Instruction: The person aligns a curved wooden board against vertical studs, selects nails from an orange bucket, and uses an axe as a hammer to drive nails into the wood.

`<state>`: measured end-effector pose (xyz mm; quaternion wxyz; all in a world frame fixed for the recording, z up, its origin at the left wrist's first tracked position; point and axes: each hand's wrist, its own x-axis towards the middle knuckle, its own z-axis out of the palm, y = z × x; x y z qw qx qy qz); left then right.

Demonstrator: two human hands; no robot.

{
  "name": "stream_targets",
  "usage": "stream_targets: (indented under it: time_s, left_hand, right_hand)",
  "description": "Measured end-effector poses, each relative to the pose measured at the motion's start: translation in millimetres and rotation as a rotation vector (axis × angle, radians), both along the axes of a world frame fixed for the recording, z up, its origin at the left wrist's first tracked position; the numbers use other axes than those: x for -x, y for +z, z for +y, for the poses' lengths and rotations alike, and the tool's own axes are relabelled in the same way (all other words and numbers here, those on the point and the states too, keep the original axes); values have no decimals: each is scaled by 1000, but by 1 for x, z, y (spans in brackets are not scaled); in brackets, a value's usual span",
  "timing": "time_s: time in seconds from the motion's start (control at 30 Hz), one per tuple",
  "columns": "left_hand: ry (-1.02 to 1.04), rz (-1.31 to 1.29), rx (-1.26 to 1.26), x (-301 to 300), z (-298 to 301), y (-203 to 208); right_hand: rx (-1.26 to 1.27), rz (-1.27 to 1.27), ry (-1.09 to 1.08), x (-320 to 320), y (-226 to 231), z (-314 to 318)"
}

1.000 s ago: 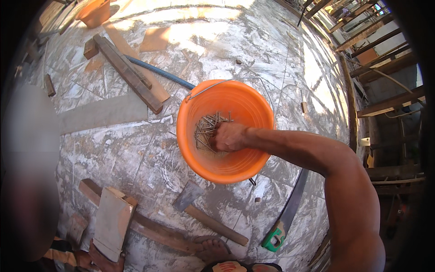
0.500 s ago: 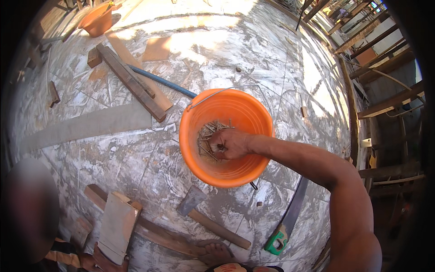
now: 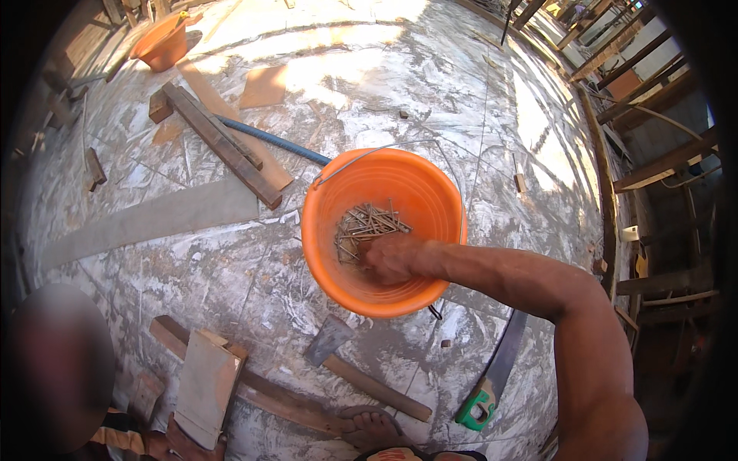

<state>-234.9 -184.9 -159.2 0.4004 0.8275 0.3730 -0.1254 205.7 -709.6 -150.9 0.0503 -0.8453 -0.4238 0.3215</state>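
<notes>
where the plywood floor [image 3: 231, 253] spreads out wide and pale, offcuts lie scattered — a long plank [image 3: 219, 142] up left, a handsaw [image 3: 492, 369] down right, a hatchet [image 3: 361, 369] by the person's foot [image 3: 369, 426]. the orange bucket [image 3: 415, 200] stands upright between them, within arm's reach. the right hand [image 3: 392, 257] dips inside it, fingers curled onto the heap of nails [image 3: 365, 227] — whether it has any pinched i cannot tell. the left hand stays out of sight.

Bucket [image 3: 430, 192], planks [image 3: 223, 146] on floor [image 3: 369, 77]
</notes>
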Motion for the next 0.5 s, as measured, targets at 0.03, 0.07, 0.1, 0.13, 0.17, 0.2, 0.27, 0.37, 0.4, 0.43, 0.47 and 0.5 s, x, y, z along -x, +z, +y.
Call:
stream_targets:
  time_s: [0.03,0.07,0.1,0.13,0.17,0.2,0.27,0.37,0.4,0.43,0.47,0.5]
  left_hand:
    - [-151,86,-149,5,7,-2]
    - [-301,172,-300,12,15,-4]
    - [-359,174,-435,24,25,-13]
    - [-414,174,-575,41,38,-25]
    - [-474,174,-709,44,40,-30]
    - [-367,108,-579,46,44,-34]
    - [-162,-17,-307,27,32,-31]
    - [98,-179,20,7,20,-24]
    - [148,-218,78,6,20,-24]
    - [136,-225,52,8,22,-24]
    - [102,-220,32,10,24,-24]
    - [68,-216,11,13,26,-23]
  right_hand:
    - [35,-8,11,-2,5,0]
    - [67,-17,25,-4,7,1]
    - [59,-37,-5,-6,-1,0]
    - [45,-61,-33,-9,-14,0]
    - [38,-82,-65,-11,-17,1]
    - [12,-97,-101,-14,-18,-1]
    - [-32,-121,-179,-16,-3,-3]
    - [-240,-75,-125,-16,-8,-1]
    - [-216,-100,-91,-16,-9,1]
    - [-198,-119,-60,-14,-9,6]
    - [-181,-137,-29,-12,-8,12]
    - [-112,-171,1,-14,-7,17]
